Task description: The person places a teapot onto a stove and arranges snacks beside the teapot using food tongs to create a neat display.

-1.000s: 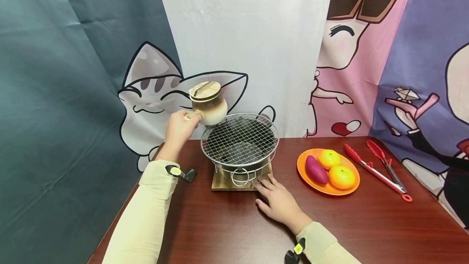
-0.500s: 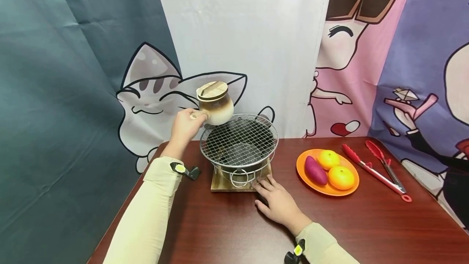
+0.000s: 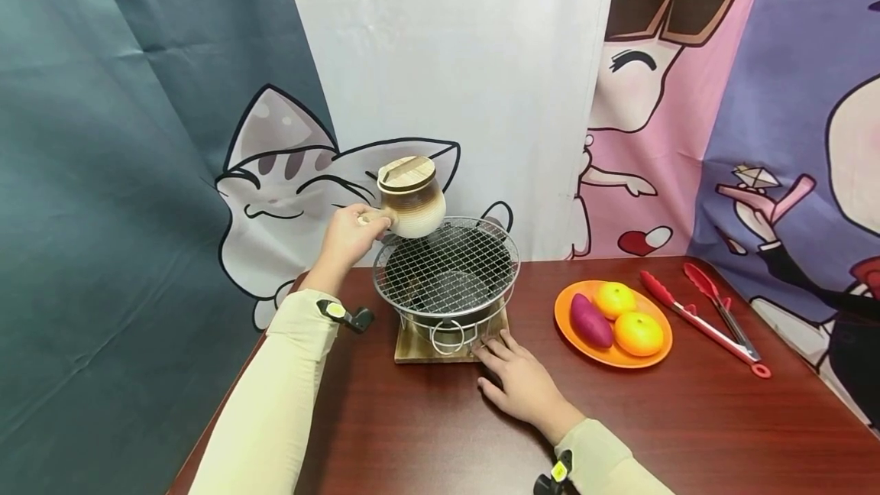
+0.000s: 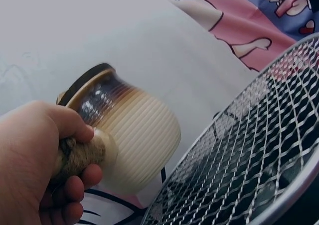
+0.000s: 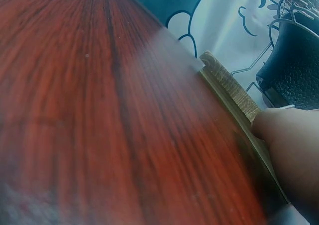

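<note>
My left hand (image 3: 347, 239) grips the side handle (image 4: 82, 158) of a small cream-and-brown ceramic teapot (image 3: 421, 212). A wooden lid (image 3: 407, 173) sits on the teapot. It is held up at the far left side of a round wire grill grate (image 3: 447, 270), and the left wrist view shows a gap between the two. Below the grate is a dark round charcoal stove (image 5: 291, 60) on a square wooden board (image 3: 415, 347). The right hand (image 3: 519, 380) lies with fingers spread at the board's near right corner, fingertips touching it.
To the right stands an orange plate (image 3: 560, 315) bearing a purple sweet potato (image 3: 591, 321) and two mandarins (image 3: 639, 333). Red-handled tongs (image 3: 708, 319) lie beyond it on the brown table (image 3: 440, 434). A printed curtain (image 3: 440, 44) hangs close behind the table.
The left hand has moved the teapot to the right, further over the grate's far left side. My right hand has stayed at the board.
</note>
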The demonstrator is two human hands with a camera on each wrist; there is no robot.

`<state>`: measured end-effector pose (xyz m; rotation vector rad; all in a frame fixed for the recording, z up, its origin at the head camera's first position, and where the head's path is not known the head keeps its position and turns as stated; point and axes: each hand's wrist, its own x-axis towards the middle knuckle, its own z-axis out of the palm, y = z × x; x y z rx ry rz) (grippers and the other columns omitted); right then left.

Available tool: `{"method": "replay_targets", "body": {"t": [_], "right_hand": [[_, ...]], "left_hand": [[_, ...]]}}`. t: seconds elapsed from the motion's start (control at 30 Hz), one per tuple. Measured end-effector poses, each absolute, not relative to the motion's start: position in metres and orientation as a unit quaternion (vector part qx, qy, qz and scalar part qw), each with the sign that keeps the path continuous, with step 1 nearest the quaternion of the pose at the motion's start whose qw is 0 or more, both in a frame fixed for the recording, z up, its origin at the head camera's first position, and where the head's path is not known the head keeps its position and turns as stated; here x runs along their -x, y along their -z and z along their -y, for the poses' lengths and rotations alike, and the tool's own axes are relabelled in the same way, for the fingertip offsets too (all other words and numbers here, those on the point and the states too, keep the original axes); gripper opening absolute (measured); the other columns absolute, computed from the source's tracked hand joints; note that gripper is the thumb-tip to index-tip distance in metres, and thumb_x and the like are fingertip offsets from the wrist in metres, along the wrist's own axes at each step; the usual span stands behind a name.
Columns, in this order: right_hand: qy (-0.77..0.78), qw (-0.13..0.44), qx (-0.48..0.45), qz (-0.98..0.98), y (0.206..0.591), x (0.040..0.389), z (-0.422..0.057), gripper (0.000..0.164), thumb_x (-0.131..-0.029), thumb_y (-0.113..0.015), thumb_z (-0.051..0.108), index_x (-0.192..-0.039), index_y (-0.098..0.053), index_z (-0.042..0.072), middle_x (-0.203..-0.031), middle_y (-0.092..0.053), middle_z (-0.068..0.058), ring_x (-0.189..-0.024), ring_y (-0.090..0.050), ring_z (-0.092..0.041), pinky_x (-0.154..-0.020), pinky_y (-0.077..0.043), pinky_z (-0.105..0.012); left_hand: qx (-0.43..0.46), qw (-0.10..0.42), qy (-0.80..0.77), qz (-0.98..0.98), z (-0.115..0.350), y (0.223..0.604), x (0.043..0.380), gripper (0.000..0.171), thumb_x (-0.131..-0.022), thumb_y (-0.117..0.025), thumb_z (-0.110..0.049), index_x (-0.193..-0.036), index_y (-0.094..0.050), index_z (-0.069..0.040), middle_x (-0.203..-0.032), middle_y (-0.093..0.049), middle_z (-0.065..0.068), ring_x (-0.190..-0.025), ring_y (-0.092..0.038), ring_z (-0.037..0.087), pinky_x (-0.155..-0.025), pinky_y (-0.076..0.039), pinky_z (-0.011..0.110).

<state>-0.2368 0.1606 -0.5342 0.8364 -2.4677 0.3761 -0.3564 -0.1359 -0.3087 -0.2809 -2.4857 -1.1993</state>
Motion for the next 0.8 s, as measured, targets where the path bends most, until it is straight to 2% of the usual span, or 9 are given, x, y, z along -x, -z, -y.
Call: {"method": "replay_targets", "body": {"t": [0.2,0.37,0.53,0.8], "right_hand": [[-0.136,0.258,-0.310,0.905,0.536,0.238,-0.161,0.051,-0.087,-0.075,0.033,-0.132,-0.067,0.012,-0.132,-0.065,-0.014,-0.129,-0.053,-0.047,-0.108,-0.041,-0.056],[-0.135,0.254,-0.307,0.907,0.535,0.237,-0.161,0.051,-0.087,-0.074,0.034,-0.133,-0.067,0.012,-0.132,-0.065,-0.015,-0.129,-0.052,-0.048,-0.108,-0.042,-0.056],[-0.131,0.252,-0.304,0.909,0.536,0.237,-0.161,0.051,-0.087,-0.074,0.033,-0.133,-0.067,0.012,-0.132,-0.065,-0.015,-0.129,-0.052,-0.049,-0.107,-0.043,-0.056],[-0.128,0.256,-0.305,0.908,0.537,0.238,-0.162,0.052,-0.087,-0.074,0.035,-0.134,-0.066,0.013,-0.132,-0.065,-0.015,-0.129,-0.052,-0.049,-0.106,-0.043,-0.057]], "left_hand": [[0.115,0.161,0.443,0.875,0.139,0.313,0.363,0.027,-0.087,-0.071,-0.030,-0.097,-0.072,-0.005,-0.073,-0.069,0.005,-0.061,-0.056,0.017,-0.053,-0.045,0.026],[0.126,0.145,0.450,0.872,0.141,0.316,0.367,0.027,-0.088,-0.071,-0.027,-0.101,-0.072,-0.003,-0.071,-0.069,0.003,-0.058,-0.056,0.013,-0.052,-0.045,0.024],[0.140,0.127,0.459,0.868,0.141,0.320,0.369,0.028,-0.089,-0.072,-0.025,-0.105,-0.073,-0.002,-0.074,-0.070,0.009,-0.056,-0.056,0.010,-0.053,-0.047,0.023],[0.144,0.127,0.463,0.865,0.141,0.324,0.372,0.026,-0.089,-0.072,-0.023,-0.105,-0.072,-0.002,-0.076,-0.071,0.014,-0.056,-0.056,0.011,-0.052,-0.047,0.023]]}}
